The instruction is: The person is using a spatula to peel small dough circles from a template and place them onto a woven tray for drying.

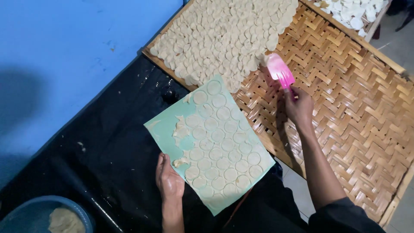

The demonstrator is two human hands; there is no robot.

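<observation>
My left hand point(169, 180) grips the near edge of a pale green sheet point(160, 129) covered with several cut dough rounds point(217, 149) and a few torn scraps. The sheet tilts over a black-covered table, its far corner reaching the woven bamboo tray point(345, 99). My right hand point(298, 105) holds a pink spatula point(279, 70) by its handle, blade up, its tip beside the edge of the many dough rounds point(224, 34) laid overlapping on the tray's far left part.
A blue wall point(64, 47) runs along the left. A blue bowl point(84, 215) with a lump of dough sits at the bottom left. A second tray of white rounds point(353, 13) lies at the top right. Grey floor shows at the right.
</observation>
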